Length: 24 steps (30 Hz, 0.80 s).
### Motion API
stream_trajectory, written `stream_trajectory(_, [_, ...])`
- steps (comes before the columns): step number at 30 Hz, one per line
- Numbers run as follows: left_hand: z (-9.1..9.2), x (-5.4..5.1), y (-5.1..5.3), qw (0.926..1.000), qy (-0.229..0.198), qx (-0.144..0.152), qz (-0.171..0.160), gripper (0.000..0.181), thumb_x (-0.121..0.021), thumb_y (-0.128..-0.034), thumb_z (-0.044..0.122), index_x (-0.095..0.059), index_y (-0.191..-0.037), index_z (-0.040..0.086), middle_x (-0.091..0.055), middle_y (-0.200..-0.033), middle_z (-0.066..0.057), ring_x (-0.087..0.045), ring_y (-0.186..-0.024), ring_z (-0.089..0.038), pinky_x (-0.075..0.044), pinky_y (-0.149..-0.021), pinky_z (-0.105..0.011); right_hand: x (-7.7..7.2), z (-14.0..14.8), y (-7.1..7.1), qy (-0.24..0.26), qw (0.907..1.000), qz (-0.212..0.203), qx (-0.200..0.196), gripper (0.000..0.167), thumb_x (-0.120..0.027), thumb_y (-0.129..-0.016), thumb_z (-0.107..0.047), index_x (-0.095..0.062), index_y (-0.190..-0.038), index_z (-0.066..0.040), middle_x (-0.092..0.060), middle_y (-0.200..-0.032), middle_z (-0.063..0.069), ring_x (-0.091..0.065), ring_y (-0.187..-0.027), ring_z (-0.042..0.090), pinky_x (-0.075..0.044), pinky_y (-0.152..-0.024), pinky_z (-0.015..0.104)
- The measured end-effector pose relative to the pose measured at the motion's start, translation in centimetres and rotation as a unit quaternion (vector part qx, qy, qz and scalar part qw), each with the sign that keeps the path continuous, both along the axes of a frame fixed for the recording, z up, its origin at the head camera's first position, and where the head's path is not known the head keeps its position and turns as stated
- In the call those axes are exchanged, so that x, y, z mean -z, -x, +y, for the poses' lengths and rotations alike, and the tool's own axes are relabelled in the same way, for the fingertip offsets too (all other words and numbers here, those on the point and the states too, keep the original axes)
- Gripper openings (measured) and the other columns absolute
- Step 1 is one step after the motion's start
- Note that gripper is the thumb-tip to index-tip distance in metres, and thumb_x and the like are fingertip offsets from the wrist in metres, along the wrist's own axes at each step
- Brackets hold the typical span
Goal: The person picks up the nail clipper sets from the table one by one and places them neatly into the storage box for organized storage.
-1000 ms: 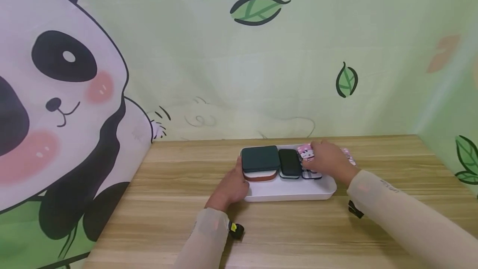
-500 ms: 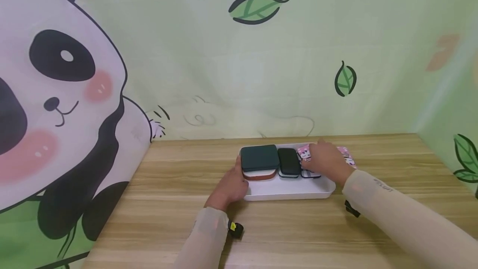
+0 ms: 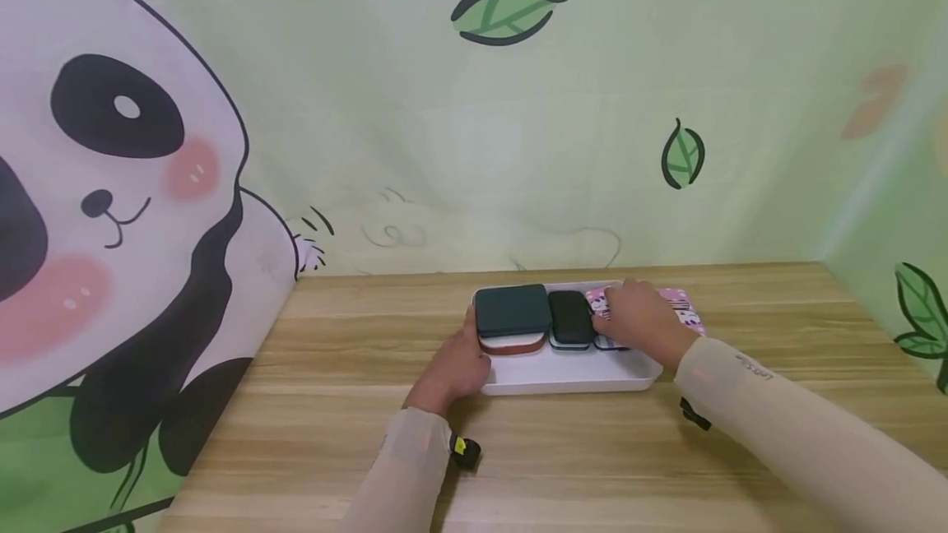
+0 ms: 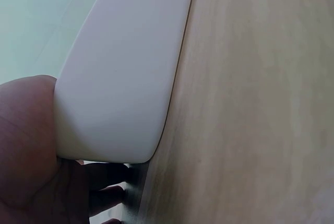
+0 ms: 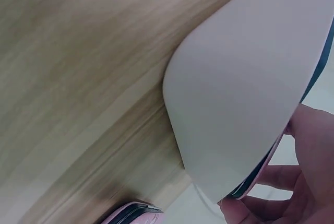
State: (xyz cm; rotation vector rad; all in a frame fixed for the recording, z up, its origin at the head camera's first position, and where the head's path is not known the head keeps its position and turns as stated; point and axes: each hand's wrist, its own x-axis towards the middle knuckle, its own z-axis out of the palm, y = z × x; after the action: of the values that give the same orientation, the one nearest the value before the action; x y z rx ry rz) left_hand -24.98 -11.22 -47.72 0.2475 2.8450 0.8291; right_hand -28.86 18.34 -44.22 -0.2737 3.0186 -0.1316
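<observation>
A white tray [image 3: 566, 374] stands near the back of the table. My left hand [image 3: 453, 364] holds its left end; the left wrist view shows thumb and fingers around the tray's end wall [image 4: 115, 78]. Inside, a dark green flat case [image 3: 513, 309] lies on a white and a brown one [image 3: 529, 347]. Beside them a black rounded case [image 3: 572, 317] tops another flat item. My right hand [image 3: 643, 319] grips a pink patterned case [image 3: 597, 299] inside the tray's right end, above a dark-edged item [image 3: 609, 344]. In the right wrist view its pink edge [image 5: 267, 164] shows at the rim.
Another pink patterned item [image 3: 684, 308] lies on the wooden table [image 3: 592, 459] just right of the tray, partly behind my right hand. A printed cloth [image 3: 370, 105] with a panda and leaves stands behind and beside the table.
My right hand has shifted slightly left and down over the pink case, covering more of the item beneath. The left hand keeps its place on the tray. The head view has tilted slightly.
</observation>
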Motion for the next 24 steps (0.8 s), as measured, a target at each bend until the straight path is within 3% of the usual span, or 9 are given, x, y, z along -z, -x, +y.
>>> stream_trajectory(6, [0.0,-0.2,0.0,1.0,-0.002,0.003,0.003,0.079,-0.046,-0.0963,0.016,-0.003,-0.161,0.004,-0.042,-0.156,-0.016,-0.053,-0.119,-0.026,-0.039,-0.112,-0.044,0.1,-0.2,-0.6,-0.002,0.9997,0.018,-0.018,0.052,-0.058,-0.095,-0.041,-0.066,-0.116,0.006,-0.061,-0.101,0.019,-0.053,-0.087,0.03,-0.05,-0.078,0.044])
stream_trajectory(10, [0.0,-0.2,0.0,1.0,-0.008,0.002,-0.001,0.078,-0.045,-0.0964,0.016,-0.002,-0.161,0.006,-0.039,-0.158,-0.015,-0.052,-0.124,-0.026,-0.037,-0.114,-0.044,0.0,-0.1,-0.9,0.007,0.9995,0.018,-0.025,0.054,-0.057,-0.095,-0.041,-0.064,-0.119,0.007,-0.061,-0.107,0.022,-0.055,-0.088,0.031,-0.052,-0.082,0.046])
stream_trajectory(18, [0.1,0.1,0.1,1.0,-0.004,0.002,-0.004,0.078,-0.044,-0.097,0.017,-0.001,-0.162,0.008,-0.037,-0.16,-0.013,-0.051,-0.126,-0.024,-0.036,-0.115,-0.044,-0.7,1.2,-1.8,0.026,0.9966,0.002,-0.079,0.072,-0.07,-0.086,-0.041,-0.053,-0.139,0.004,-0.057,-0.128,0.031,-0.058,-0.108,0.042,-0.049,-0.095,0.059])
stream_trajectory(21, [0.1,0.1,0.1,1.0,-0.005,0.0,-0.003,0.079,-0.045,-0.0968,0.016,0.0,-0.162,0.009,-0.037,-0.16,-0.013,-0.051,-0.125,-0.025,-0.036,-0.115,-0.044,-0.7,1.4,-2.0,0.012,0.9948,-0.011,-0.1,0.077,-0.076,-0.082,-0.038,-0.051,-0.142,0.002,-0.057,-0.129,0.032,-0.055,-0.115,0.047,-0.045,-0.099,0.061])
stream_trajectory(24, [0.0,0.2,0.1,1.0,-0.006,-0.002,-0.004,0.079,-0.045,-0.0968,0.016,0.0,-0.162,0.01,-0.036,-0.16,-0.013,-0.05,-0.126,-0.024,-0.036,-0.115,-0.044,-0.6,1.4,-2.1,0.0,0.9928,-0.005,-0.119,0.074,-0.078,-0.083,-0.034,-0.051,-0.142,0.002,-0.059,-0.125,0.032,-0.056,-0.112,0.047,-0.046,-0.098,0.061])
